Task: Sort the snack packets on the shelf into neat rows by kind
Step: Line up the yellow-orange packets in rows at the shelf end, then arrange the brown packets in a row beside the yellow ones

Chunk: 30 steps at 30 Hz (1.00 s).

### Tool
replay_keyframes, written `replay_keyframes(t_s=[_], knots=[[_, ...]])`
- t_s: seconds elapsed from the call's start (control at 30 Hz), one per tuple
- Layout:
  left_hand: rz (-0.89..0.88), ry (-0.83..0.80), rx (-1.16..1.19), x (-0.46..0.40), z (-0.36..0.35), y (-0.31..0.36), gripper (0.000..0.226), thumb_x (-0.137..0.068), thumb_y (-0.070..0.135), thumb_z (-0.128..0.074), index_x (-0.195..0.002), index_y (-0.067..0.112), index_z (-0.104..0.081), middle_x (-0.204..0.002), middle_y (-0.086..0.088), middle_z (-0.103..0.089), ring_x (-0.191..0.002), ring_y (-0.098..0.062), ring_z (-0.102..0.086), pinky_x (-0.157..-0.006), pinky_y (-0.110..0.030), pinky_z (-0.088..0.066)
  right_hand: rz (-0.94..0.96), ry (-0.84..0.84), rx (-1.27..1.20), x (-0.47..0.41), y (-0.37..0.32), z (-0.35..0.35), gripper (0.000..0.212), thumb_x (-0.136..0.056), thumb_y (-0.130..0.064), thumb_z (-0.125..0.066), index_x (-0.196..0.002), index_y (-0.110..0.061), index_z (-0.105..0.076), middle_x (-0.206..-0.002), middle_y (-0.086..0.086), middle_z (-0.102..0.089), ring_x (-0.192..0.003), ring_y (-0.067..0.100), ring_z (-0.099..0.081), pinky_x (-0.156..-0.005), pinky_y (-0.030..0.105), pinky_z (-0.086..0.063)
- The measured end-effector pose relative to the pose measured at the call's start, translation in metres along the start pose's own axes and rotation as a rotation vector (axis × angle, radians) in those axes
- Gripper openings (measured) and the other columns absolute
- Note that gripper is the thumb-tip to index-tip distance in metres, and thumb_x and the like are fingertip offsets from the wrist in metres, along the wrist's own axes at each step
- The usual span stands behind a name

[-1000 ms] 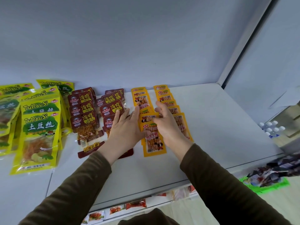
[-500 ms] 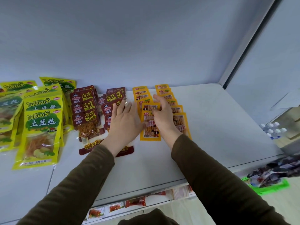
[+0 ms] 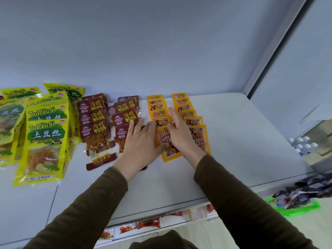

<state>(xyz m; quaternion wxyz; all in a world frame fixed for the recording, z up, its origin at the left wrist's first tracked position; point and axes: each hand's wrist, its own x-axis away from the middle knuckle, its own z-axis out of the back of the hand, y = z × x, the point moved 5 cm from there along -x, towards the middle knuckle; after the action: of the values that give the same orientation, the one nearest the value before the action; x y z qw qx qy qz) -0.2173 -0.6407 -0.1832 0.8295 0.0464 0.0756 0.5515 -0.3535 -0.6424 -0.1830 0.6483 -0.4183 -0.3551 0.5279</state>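
Two rows of small orange packets lie on the white shelf [image 3: 242,150], a left row [image 3: 156,105] and a right row [image 3: 198,137]. My left hand [image 3: 142,142] lies flat with fingers apart, its thumb touching the left row's front orange packet [image 3: 169,153]. My right hand [image 3: 179,133] rests open between the two orange rows, over that packet's right side. Two rows of dark red packets [image 3: 93,130] sit to the left; my left hand partly covers the nearer red row [image 3: 125,117]. Yellow-green TuDouSi packets [image 3: 45,137] lie at far left.
The shelf's back wall and a right side panel [image 3: 269,51] close it in. A green basket [image 3: 291,207] of mixed packets sits low at right, near capped white bottles [image 3: 301,144]. More packets [image 3: 149,222] lie on a lower shelf beneath the front edge.
Both hands slid back along the left orange row, pushing its front packet closer onto the others. The left hand moved over the nearer red row.
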Motion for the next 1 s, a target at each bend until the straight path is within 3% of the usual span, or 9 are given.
replay_keyframes(t_s=[0.1, 0.2, 0.33, 0.57, 0.8, 1.0], knots=[[0.012, 0.020, -0.036, 0.000, -0.001, -0.003, 0.097, -0.092, 0.077, -0.035, -0.163, 0.015, -0.014, -0.170, -0.004, -0.022, -0.159, -0.027, -0.002, -0.127, -0.047, 0.007, -0.018, 0.015, -0.044, 0.005, 0.003, 0.004, 0.057, -0.107, -0.007, -0.037, -0.159, -0.028, -0.026, -0.164, -0.005, -0.027, -0.150, 0.012, -0.027, -0.110, 0.023, -0.028], [0.016, -0.015, -0.080, 0.001, -0.005, -0.005, 0.101, -0.091, 0.080, -0.025, -0.164, 0.013, -0.007, -0.172, -0.007, -0.011, -0.159, -0.027, 0.006, -0.128, -0.047, 0.007, -0.054, 0.018, -0.085, 0.014, 0.006, 0.005, 0.055, -0.107, -0.009, -0.036, -0.158, -0.029, -0.026, -0.163, -0.006, -0.029, -0.148, 0.011, -0.029, -0.105, 0.023, -0.030], [-0.014, -0.079, -0.081, -0.003, -0.010, -0.002, 0.094, -0.094, 0.074, -0.010, -0.164, 0.013, 0.001, -0.173, -0.006, 0.000, -0.158, -0.025, 0.014, -0.127, -0.048, 0.009, -0.068, 0.033, -0.098, 0.020, 0.004, 0.000, 0.056, -0.106, -0.007, -0.036, -0.158, -0.026, -0.029, -0.160, -0.005, -0.034, -0.132, 0.001, -0.033, -0.102, 0.021, -0.031], [0.035, -0.055, -0.065, -0.018, 0.005, -0.010, 0.087, -0.100, 0.066, -0.010, -0.162, 0.006, -0.009, -0.172, -0.013, -0.006, -0.158, -0.028, 0.013, -0.126, -0.048, 0.008, -0.115, 0.059, -0.143, 0.005, 0.002, 0.009, 0.054, -0.108, -0.014, -0.036, -0.159, -0.027, -0.024, -0.165, -0.004, -0.026, -0.151, 0.016, -0.026, -0.122, 0.043, -0.028], [0.059, -0.151, -0.072, -0.038, 0.007, -0.006, 0.078, -0.105, 0.060, -0.014, -0.163, 0.008, -0.014, -0.172, -0.011, -0.008, -0.158, -0.028, 0.011, -0.128, -0.049, 0.007, -0.139, -0.034, -0.072, -0.013, -0.004, -0.001, 0.056, -0.107, -0.016, -0.039, -0.160, -0.024, -0.022, -0.162, 0.000, -0.032, -0.147, 0.019, -0.033, -0.111, 0.033, -0.032], [0.026, 0.103, 0.032, -0.032, 0.032, -0.024, 0.072, -0.104, 0.057, -0.026, -0.163, 0.017, -0.015, -0.172, -0.009, -0.005, -0.159, -0.027, 0.007, -0.126, -0.045, 0.005, 0.087, 0.030, -0.132, -0.008, -0.037, 0.012, 0.050, -0.106, -0.026, -0.046, -0.154, -0.034, -0.035, -0.160, -0.011, -0.034, -0.141, 0.001, -0.033, -0.105, 0.020, -0.028]])
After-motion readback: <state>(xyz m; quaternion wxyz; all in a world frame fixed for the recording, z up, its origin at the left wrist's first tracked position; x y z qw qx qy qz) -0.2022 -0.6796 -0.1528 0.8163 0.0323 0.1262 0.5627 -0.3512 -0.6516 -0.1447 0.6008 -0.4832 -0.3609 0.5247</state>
